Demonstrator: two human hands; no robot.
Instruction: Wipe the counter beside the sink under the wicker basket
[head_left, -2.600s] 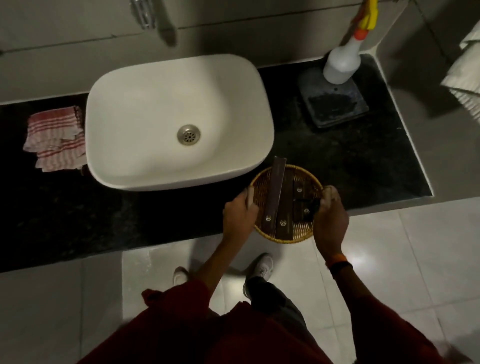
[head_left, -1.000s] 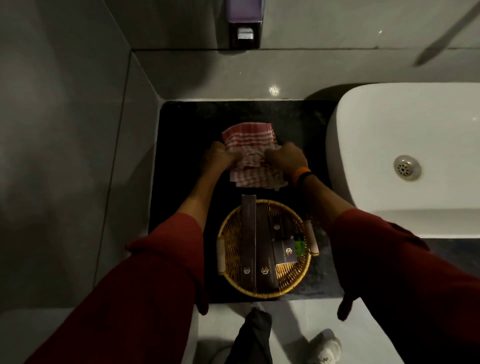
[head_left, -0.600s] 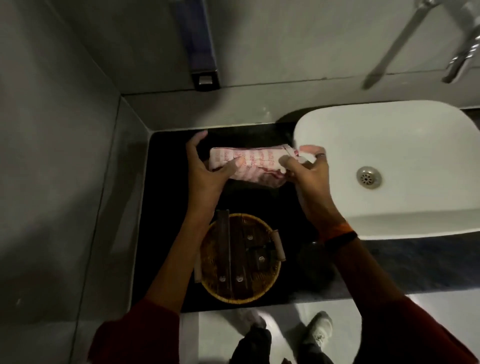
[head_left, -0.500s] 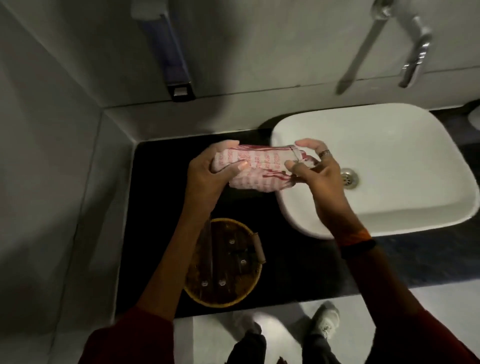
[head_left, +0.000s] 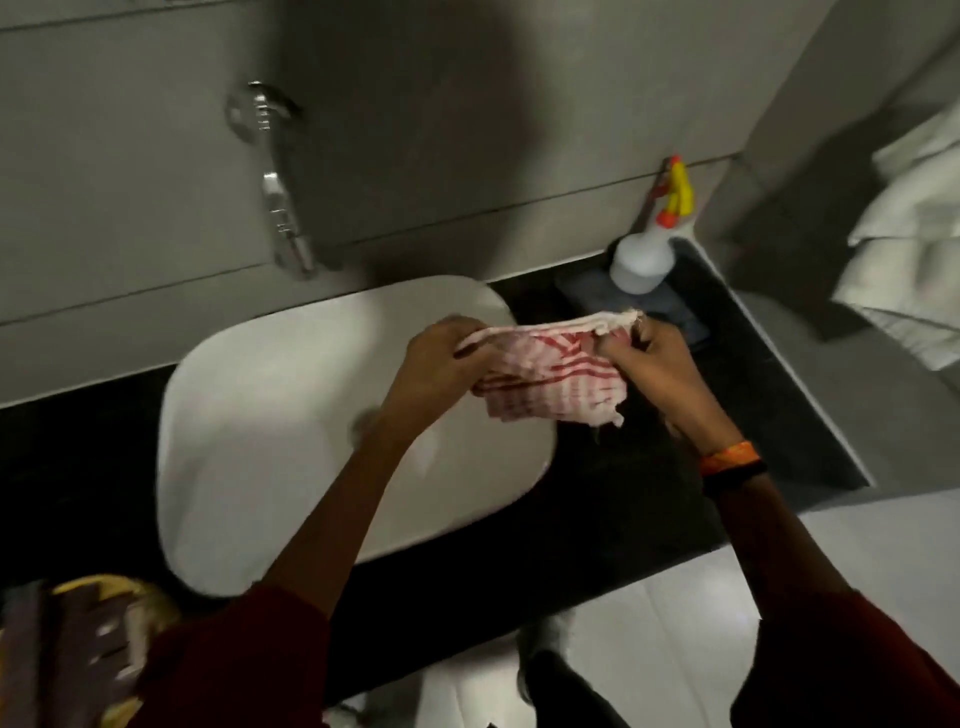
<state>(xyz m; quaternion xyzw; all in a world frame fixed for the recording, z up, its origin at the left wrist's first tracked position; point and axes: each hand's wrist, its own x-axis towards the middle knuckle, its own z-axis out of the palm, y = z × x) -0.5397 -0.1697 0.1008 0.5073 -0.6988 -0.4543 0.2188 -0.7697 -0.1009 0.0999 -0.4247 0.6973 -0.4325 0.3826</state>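
Note:
A red-and-white striped cloth (head_left: 550, 379) hangs in the air, stretched between both hands above the right edge of the white sink (head_left: 291, 415). My left hand (head_left: 441, 364) pinches its left end and my right hand (head_left: 654, 364) grips its right end. The black counter (head_left: 613, 525) right of the sink lies bare below the cloth. The wicker basket (head_left: 98, 644), holding dark boxes, stands at the far lower left, partly cut off by the frame and blurred.
A white spray bottle (head_left: 644, 254) with a yellow and orange trigger stands on a dark tray (head_left: 680, 312) at the counter's back right corner. A chrome tap (head_left: 278, 202) juts from the wall. White towels (head_left: 914, 249) hang at the right.
The basket went from the right of the sink to the left counter. Both hands picked up the cloth there and carried it rightward across the sink.

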